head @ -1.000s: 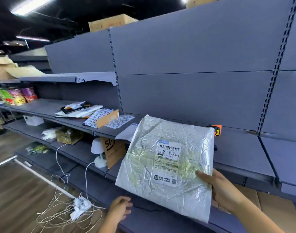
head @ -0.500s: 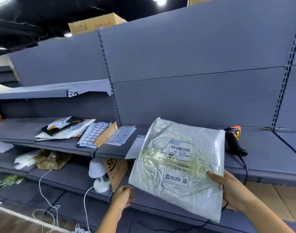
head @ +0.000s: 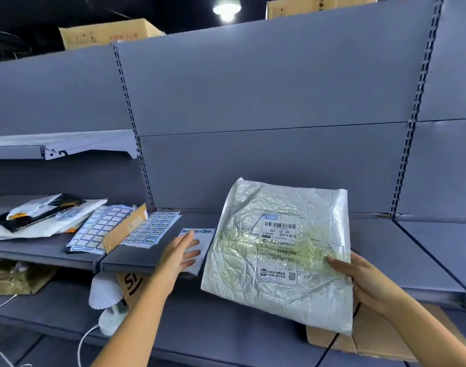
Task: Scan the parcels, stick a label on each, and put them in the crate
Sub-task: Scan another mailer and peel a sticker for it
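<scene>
1. A person stands facing grey metal shelving; only the two bare forearms and hands are visible.
2. The right hand point(head: 359, 282) grasps a parcel point(head: 276, 260) by its lower right edge, thumb curled over the front and fingers hidden behind it.
3. The parcel is a flat, crinkled, silvery-white padded bag. It is held up and tilted in front of the middle shelf point(head: 136, 258), with its printed face toward the camera.
4. A white shipping label point(head: 279, 230) with a barcode sits on the upper part of the parcel's front.
5. Just left of the parcel, the left hand point(head: 180, 256) is released, holding nothing. Its fingers lie straight and spread over a small sticker sheet point(head: 204, 242) on the shelf.
6. That sheet carries one row of blue-edged stickers along its top edge, and its right side is hidden behind the parcel.
7. Further left of the parcel lie a fuller sheet of stickers point(head: 153, 231), a cardboard flap point(head: 124, 230) and a sheet of blank blue-edged labels point(head: 99, 231).
8. Far left of the parcel is a loose pile of white and black mail bags point(head: 41, 218).
9. Below and left of the parcel, on a lower shelf, stands a small white fan point(head: 104, 295) with a cable.
10. Below the parcel's lower right corner is a brown cardboard box point(head: 372, 337).
</scene>
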Available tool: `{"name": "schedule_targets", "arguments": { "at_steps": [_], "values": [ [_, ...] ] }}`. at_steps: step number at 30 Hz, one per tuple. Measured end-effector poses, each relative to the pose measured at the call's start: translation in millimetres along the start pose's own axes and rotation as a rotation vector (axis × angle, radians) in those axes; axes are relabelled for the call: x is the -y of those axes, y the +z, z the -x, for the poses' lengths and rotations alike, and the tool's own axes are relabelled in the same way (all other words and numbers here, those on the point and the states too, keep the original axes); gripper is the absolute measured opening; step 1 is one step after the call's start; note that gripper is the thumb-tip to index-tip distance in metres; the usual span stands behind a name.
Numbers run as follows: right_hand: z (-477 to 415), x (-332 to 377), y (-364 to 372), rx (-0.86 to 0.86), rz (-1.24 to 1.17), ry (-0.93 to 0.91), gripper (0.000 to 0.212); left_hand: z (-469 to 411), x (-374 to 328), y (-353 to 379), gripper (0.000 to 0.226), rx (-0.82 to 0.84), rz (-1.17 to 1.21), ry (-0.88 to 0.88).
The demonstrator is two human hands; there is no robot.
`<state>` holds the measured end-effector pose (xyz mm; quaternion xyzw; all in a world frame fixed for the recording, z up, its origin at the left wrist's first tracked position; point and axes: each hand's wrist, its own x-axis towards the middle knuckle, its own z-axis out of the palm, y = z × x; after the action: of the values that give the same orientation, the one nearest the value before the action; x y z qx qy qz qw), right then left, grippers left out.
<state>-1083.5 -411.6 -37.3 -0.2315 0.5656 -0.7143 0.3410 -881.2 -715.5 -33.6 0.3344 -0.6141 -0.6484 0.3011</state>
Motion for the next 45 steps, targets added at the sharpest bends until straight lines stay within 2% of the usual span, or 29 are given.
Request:
{"name": "schedule_targets", "arguments": {
  "at_steps": [3, 4, 6, 10, 12, 14, 16, 18, 21, 23, 25, 28, 31, 34, 35, 37, 40, 42, 45],
  "values": [
    [-12, 11, 3, 0.048, 0.035, 0.025, 0.037, -21, -27, 15, 0.082, 0.218, 0.040, -0.110],
    [-18, 15, 6, 0.068, 0.043, 0.037, 0.033, -26, -30, 22, 0.090, 0.318, 0.006, -0.147],
    [-34, 22, 13, 0.085, 0.059, 0.048, 0.026, -35, -33, 37, 0.079, 0.429, -0.065, -0.170],
    [-66, 25, 19, -0.011, 0.106, 0.029, 0.024, -72, -30, 49, 0.042, 0.366, -0.023, -0.116],
    [-84, 22, 13, -0.157, 0.263, -0.019, 0.021, -97, -33, 44, 0.037, 0.374, -0.005, -0.106],
    [-100, 19, 0, -0.359, 0.401, -0.072, 0.014, -124, -41, 39, 0.021, 0.377, 0.000, -0.088],
    [-110, 15, -12, -0.528, 0.600, -0.086, 0.009, -145, -47, 38, 0.018, 0.370, -0.007, -0.083],
    [-116, 10, -20, -0.646, 0.744, -0.063, 0.007, -162, -54, 36, 0.027, 0.393, -0.016, -0.053],
    [-130, -8, -34, -0.702, 0.968, 0.002, 0.017, -191, -56, 35, 0.076, 0.423, -0.037, -0.008],
    [-140, -22, -41, -0.685, 1.101, 0.113, 0.033, -208, -50, 38, 0.095, 0.444, -0.012, 0.006],
    [-151, -34, -46, -0.688, 1.255, 0.211, 0.052, -218, -45, 42, 0.101, 0.468, -0.048, -0.008],
    [-157, -35, -41, -0.745, 1.412, 0.265, 0.054, -223, -38, 52, 0.092, 0.535, -0.102, -0.028],
    [-167, -34, -43, -0.767, 1.396, 0.294, 0.039, -237, -21, 61, 0.098, 0.513, -0.136, -0.034],
    [-170, -27, -43, -0.784, 1.179, 0.229, 0.021, -259, -2, 70, 0.105, 0.513, -0.146, -0.026],
    [-165, -23, -36, -0.804, 1.050, 0.165, 0.015, -257, -3, 75, 0.098, 0.523, -0.139, -0.026],
    [-156, -15, -15, -0.811, 0.770, 0.001, 0.007, -253, -5, 82, 0.067, 0.535, -0.128, -0.021],
    [-141, -4, 25, -0.706, 0.452, -0.191, 0.021, -256, -1, 94, 0.032, 0.521, -0.109, -0.066],
    [-131, 1, 56, -0.589, 0.373, -0.247, 0.022, -259, 4, 100, 0.025, 0.540, -0.110, -0.092],
    [-124, -6, 93, -0.463, 0.395, -0.270, 0.021, -263, 15, 103, 0.010, 0.534, -0.147, -0.104]
  ]
}}
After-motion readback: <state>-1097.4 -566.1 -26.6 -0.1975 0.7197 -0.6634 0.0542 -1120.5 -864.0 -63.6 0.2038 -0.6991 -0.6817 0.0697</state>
